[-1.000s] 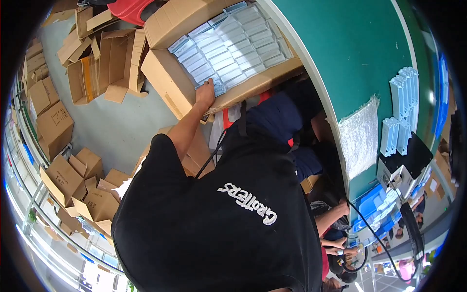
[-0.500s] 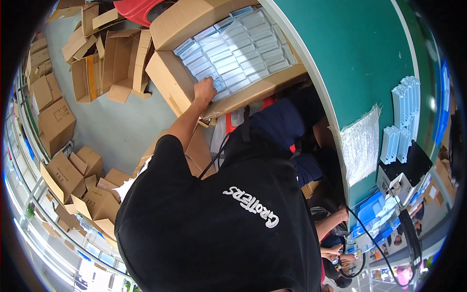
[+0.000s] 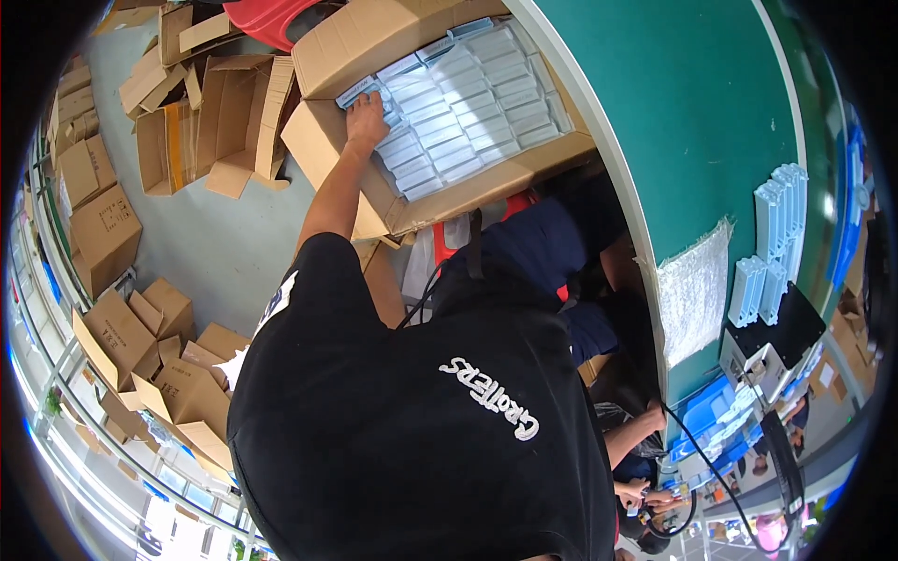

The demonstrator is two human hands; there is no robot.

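My left hand (image 3: 367,120) reaches into an open cardboard box (image 3: 327,140) at the top middle. Its fingers bend down over a slim white box (image 3: 354,91) at the far left corner, and the fingertips are partly hidden. Several rows of such slim white and pale blue boxes (image 3: 449,117) fill the carton, packed tightly. At the right, a bare forearm comes out beside my black shirt. It seems to be mine, and my right hand (image 3: 654,413) lies against the table edge with its fingers hidden.
A green table (image 3: 692,93) with a pale rim curves along the right. On it are a bubble-wrap sheet (image 3: 694,290) and pale blue plastic parts (image 3: 781,215). Opened cartons (image 3: 229,112) lie on the floor at left. A red stool (image 3: 267,19) stands behind. Other people's hands (image 3: 655,496) are at lower right.
My left hand has moved from the near left part of the packed rows up to the carton's far left corner. The near rows it covered are now visible.
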